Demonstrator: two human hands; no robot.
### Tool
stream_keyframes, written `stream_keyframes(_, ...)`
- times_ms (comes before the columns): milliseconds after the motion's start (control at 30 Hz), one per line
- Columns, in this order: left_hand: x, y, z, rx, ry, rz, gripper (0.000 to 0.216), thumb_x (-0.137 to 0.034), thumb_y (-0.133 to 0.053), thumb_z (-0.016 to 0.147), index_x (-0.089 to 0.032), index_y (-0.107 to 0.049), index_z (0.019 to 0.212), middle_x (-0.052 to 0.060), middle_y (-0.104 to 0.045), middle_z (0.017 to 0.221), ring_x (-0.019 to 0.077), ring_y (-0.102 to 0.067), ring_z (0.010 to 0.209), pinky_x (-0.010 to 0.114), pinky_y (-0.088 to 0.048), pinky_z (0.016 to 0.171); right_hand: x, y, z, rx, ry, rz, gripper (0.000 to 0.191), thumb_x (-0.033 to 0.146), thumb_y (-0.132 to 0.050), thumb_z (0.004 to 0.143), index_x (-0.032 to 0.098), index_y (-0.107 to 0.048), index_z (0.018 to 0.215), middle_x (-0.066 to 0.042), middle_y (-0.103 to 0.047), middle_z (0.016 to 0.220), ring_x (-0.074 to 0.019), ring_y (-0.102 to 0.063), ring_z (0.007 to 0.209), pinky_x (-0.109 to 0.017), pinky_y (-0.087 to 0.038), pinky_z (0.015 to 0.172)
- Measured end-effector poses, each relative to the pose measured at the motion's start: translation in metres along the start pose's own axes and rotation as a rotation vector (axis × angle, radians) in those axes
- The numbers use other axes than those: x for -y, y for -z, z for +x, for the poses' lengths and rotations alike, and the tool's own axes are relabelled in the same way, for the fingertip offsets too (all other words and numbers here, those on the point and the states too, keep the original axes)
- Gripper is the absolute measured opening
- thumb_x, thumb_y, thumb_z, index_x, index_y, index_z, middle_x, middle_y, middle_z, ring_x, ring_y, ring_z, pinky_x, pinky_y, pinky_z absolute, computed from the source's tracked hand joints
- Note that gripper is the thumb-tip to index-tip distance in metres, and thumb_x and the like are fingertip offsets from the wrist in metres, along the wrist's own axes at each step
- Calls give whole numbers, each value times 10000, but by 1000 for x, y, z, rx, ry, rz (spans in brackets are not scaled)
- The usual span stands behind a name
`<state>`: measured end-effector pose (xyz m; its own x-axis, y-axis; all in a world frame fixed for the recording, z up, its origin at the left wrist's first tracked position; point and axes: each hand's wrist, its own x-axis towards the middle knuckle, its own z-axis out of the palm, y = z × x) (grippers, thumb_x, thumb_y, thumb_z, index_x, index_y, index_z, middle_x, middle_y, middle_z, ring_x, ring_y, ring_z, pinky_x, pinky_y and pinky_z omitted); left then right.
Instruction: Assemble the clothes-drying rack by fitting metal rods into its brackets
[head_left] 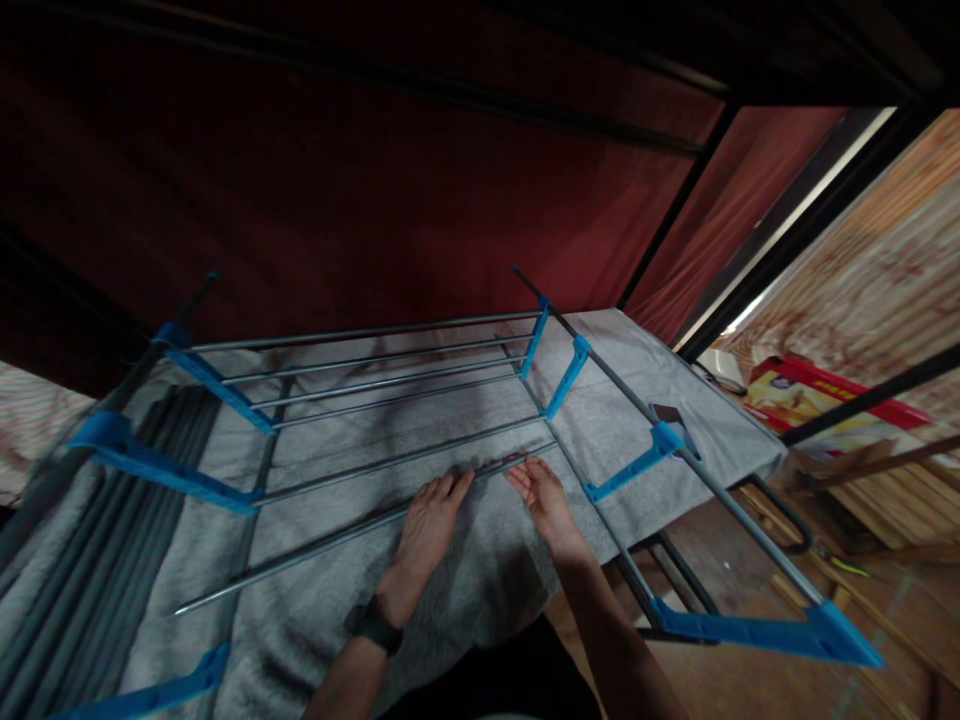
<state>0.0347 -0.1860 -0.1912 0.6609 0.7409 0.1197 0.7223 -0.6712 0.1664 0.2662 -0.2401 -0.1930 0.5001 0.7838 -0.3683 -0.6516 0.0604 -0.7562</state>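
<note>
My left hand (427, 525) lies flat on a grey cloth (480, 580), fingers stretched out, fingertips touching a loose thin metal rod (330, 540). This rod runs diagonally from lower left toward the right. My right hand (546, 500) rests just to the right, fingers extended beside the rod's far end. A rack frame of metal rods (375, 385) with blue plastic connectors (157, 465) lies over the cloth in front of both hands.
A bundle of dark rods (97, 560) lies at left. A phone (671, 418) sits on the cloth at right. Dark red fabric forms the back wall. A red box (817, 395) and wooden pieces lie on the floor at right.
</note>
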Motion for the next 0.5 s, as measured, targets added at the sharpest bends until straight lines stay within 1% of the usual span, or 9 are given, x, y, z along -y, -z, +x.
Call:
stream_keyframes(133,1,-5,1,68,29,11,841,77,-472,1044,-269,-676,1782,147,-844,1588,296,-811,1462,463,-623,1287,0,0,15,-87,-2,-31,466,415,-1106,730,326,-667,857,45,-789,820,-224,-816,853,-381,-714,914)
stream_keyframes(233,8,-7,-4,82,63,7,839,87,-457,1043,-264,-692,1768,147,-835,1613,303,-805,1477,472,-620,1288,1,5,27,-80,29,-58,481,450,-1087,751,331,-630,838,57,-761,768,-210,-803,790,-367,-701,851)
stream_keyframes(333,22,-10,-16,64,118,9,791,73,-464,1045,-260,-752,1702,152,-858,1560,315,-822,1436,479,-634,1262,4,14,38,-56,49,-88,499,494,-1066,751,338,-598,824,65,-749,740,-201,-793,754,-351,-690,802)
stream_keyframes(433,42,-12,-34,10,154,6,733,47,-464,1044,-256,-812,1613,150,-888,1469,322,-853,1345,476,-654,1219,7,20,46,-109,31,-121,478,489,-1038,763,341,-589,831,67,-759,747,-204,-787,764,-360,-706,811)
stream_keyframes(500,57,-13,-48,-23,171,2,675,13,-446,1064,-233,-844,1551,146,-909,1362,332,-867,1268,478,-670,1172,7,22,49,-149,20,-149,434,469,-1005,794,342,-593,839,64,-751,740,-212,-786,774,-377,-723,829)
